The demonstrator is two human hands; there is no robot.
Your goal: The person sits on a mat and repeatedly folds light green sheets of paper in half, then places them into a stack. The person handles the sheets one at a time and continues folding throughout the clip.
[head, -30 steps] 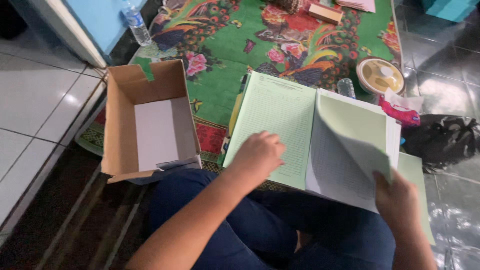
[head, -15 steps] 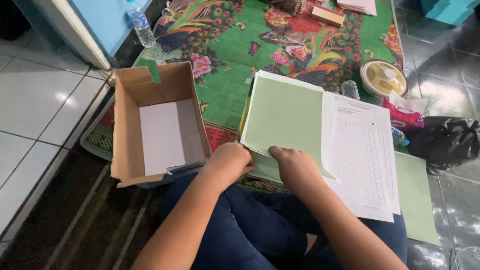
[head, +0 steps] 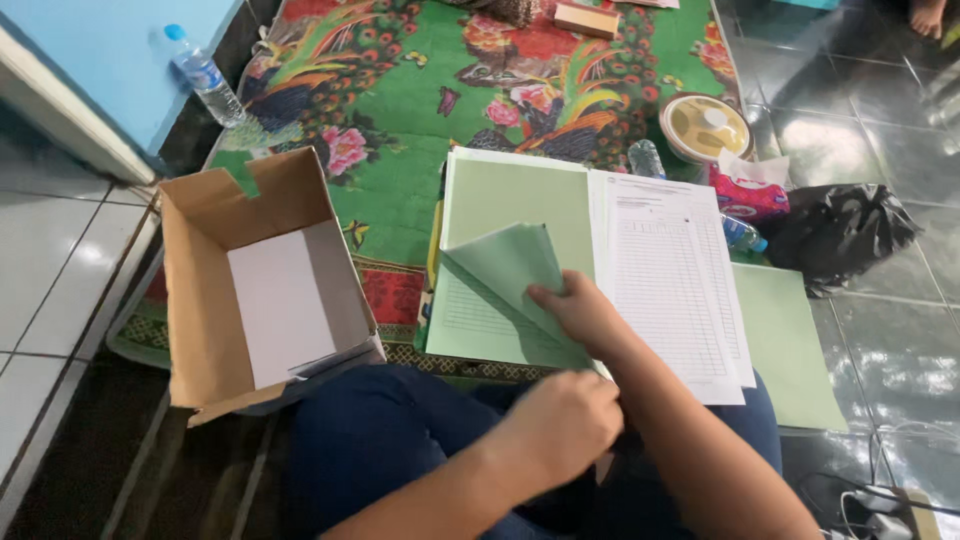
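Note:
An open green folder [head: 515,200] lies across my lap and a patterned mat. My right hand [head: 580,312] pinches a green sheet [head: 505,265] and lifts its lower corner, so the sheet curls over to the left and shows a lined page beneath. My left hand [head: 562,420] is curled into a fist at the folder's near edge, just below the right hand; whether it grips anything is hidden. A white printed form [head: 675,280] with a table of rows lies on the right half of the folder.
An open cardboard box [head: 205,300] with a white sheet inside stands at my left. A water bottle [head: 203,73] is at the back left. On the right are a round tin [head: 705,125], a pink packet [head: 750,195], a black plastic bag [head: 840,235] and cables [head: 890,495].
The white form has been laid flat on the right. My right hand moved left and lifted a green sheet's corner. My left hand drew back toward me and closed.

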